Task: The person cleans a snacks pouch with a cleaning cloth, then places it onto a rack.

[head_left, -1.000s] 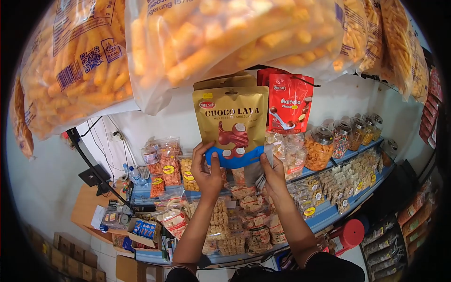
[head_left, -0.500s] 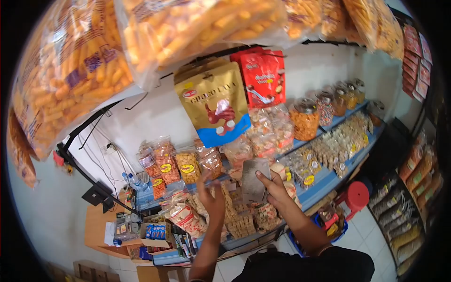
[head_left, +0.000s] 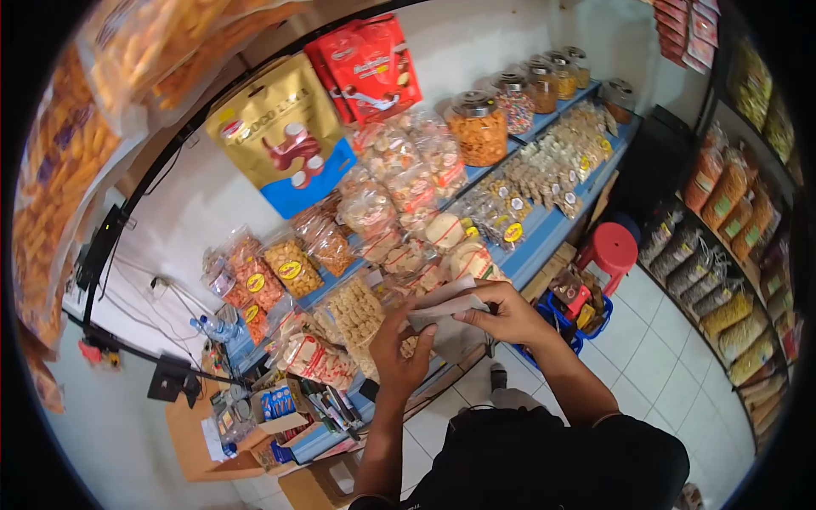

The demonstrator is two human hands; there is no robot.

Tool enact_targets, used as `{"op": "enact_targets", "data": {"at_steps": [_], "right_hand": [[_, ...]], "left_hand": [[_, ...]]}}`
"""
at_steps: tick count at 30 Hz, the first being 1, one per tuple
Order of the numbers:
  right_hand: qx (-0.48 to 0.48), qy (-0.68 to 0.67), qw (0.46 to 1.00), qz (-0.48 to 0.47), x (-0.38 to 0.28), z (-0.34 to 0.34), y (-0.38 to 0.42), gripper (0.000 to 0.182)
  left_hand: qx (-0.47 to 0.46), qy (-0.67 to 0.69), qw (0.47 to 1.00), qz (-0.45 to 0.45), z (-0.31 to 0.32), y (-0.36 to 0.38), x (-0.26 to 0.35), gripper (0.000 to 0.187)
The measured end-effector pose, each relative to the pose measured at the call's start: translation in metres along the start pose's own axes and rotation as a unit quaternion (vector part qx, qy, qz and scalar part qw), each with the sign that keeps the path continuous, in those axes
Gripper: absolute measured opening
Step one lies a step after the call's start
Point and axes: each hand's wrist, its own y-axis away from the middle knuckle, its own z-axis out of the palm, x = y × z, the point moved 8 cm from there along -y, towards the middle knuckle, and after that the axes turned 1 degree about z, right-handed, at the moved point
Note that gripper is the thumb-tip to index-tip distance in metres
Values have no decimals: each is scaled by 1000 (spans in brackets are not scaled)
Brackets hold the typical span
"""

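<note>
A grey sheet-like thing (head_left: 450, 309), folded or in several flat layers, is held up between my two hands in front of the snack shelf. Its upper layers stand apart at the top, and a flat grey part hangs below. My right hand (head_left: 507, 316) pinches its right side, thumb in front. On the left side, my left hand (head_left: 403, 353) has its fingers closed at the edge, partly hidden by the layers. I cannot tell whether it is paper or plastic. Behind my left hand stands a clear bag of pale snacks (head_left: 355, 319).
Bagged snacks and lidded jars (head_left: 478, 129) line the blue shelf (head_left: 544, 246). Gold (head_left: 285, 140) and red pouches (head_left: 374, 72) hang above. A red stool (head_left: 612, 251) and blue basket (head_left: 586, 327) stand on the tiles at right. An open box (head_left: 285, 408) sits at lower left.
My left hand has come in from the left and now grips the grey sheet along with my right. The sheet has tipped from upright, its layers parting. My view has swung right and down.
</note>
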Motion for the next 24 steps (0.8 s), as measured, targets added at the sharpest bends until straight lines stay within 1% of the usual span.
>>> {"op": "enact_targets", "data": {"at_steps": [1,2,3,6,7,8,9,10,11,12,14,15,17,18,21,23,24], "right_hand": [[15,-14,999,-31,-8,-5,3,23],[29,-27,997,-63,-16,-11,7,24],[27,-32,998,-41,-18,-16,12,22],[99,39,992,-73,-32,-37,27,21],[136,92,981,-99,-43,-43,32,21],[173,146,966,-123,-56,-48,37,21],[208,201,946,-147,-70,-54,43,22],[184,178,961,-109,-73,-58,44,22],[157,154,973,-69,-78,-61,46,23],[125,130,983,-29,-80,-63,47,23],[98,174,977,-76,-99,-60,44,25],[81,193,973,-100,-108,-55,42,26],[92,147,982,-75,-123,-50,37,27],[98,126,985,-63,-127,-49,33,27],[104,126,978,-126,-136,-47,31,32],[57,138,981,-123,-132,-43,26,34],[34,143,982,-119,-130,-38,24,35]], "left_hand": [[-63,-69,995,31,4,-9,12,41],[-53,-48,997,5,5,-11,13,37],[-44,-28,998,-19,7,-13,12,33],[8,34,994,-106,11,-24,14,22],[29,54,989,-137,12,-28,16,19],[6,-17,998,-55,16,-39,35,20],[-14,-86,996,31,21,-50,54,21],[-29,-152,981,115,28,-55,73,23],[-38,-181,974,131,32,-57,83,24],[-70,-100,988,96,37,-59,72,23],[-128,60,990,18,43,-54,45,21],[-111,75,991,-26,41,-50,41,20],[-75,105,985,-114,38,-41,37,18],[-51,88,989,-104,30,-41,38,19],[20,53,995,-79,3,-40,42,20],[62,51,994,-72,-18,-40,52,20],[63,40,995,-70,-25,-39,55,20]]}}
